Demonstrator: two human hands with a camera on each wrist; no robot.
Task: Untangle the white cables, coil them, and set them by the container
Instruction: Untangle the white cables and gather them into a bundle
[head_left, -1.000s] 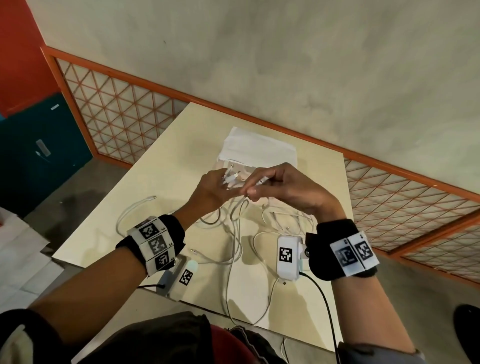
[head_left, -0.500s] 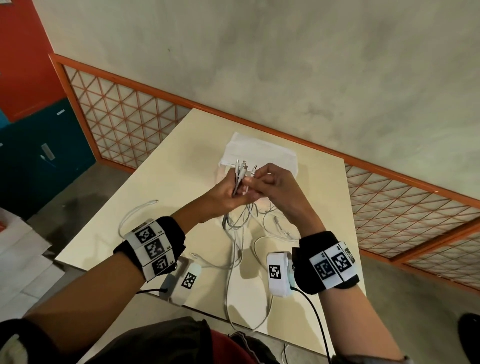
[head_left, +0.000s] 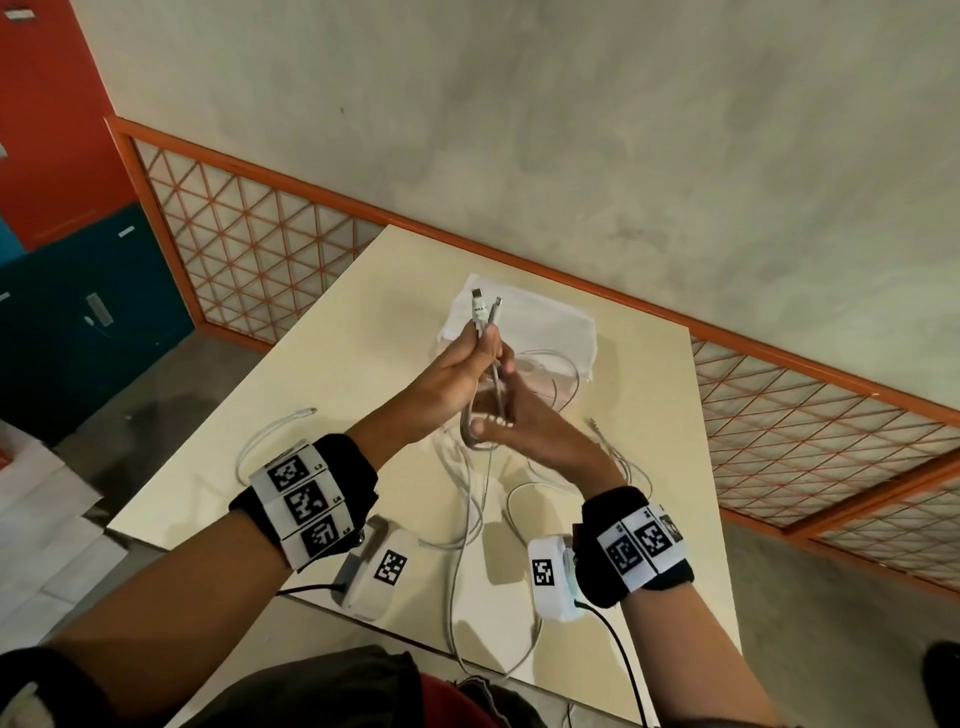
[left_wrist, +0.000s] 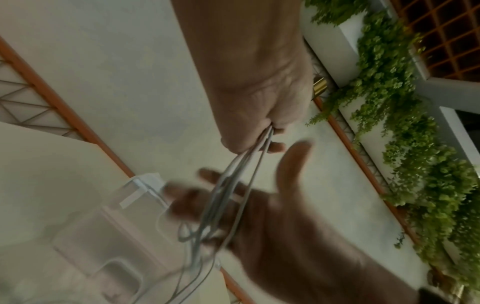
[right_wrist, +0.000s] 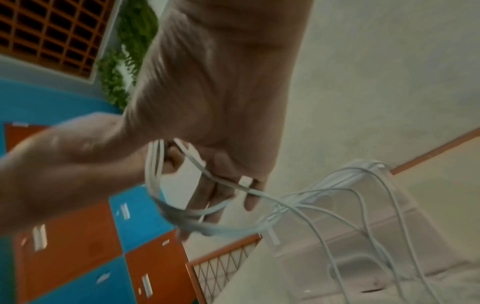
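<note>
- Gripping a bundle of white cables (head_left: 480, 340) near their plug ends, the left hand (head_left: 457, 374) holds them raised above the worktop (head_left: 332, 364); two connectors (head_left: 485, 309) stick up past the curled fingers.
- The right hand (head_left: 524, 421) sits just below the left, fingers spread and mostly straight, with the strands bent in a loop round them; the right wrist view shows the loop (right_wrist: 166, 197) crossing the palm, though blur hides whether any finger pinches it.
- Loose cable lengths (head_left: 467, 519) trail from the hands down to the worktop and off its near edge; another cable (head_left: 270, 431) lies apart to the left.
- The clear container (head_left: 540, 364) with a white cloth-like cover (head_left: 519, 317) stands behind the hands, at the far side of the worktop.
- Risks, as I judge them: several strands are being wound together, so any knot left in the trailing part would tighten as the loop draws it in; the open right hand could let the loop slide off its fingers and spring apart; the length hanging over the edge may snag or drag a wrist unit's black lead (head_left: 618, 649).
</note>
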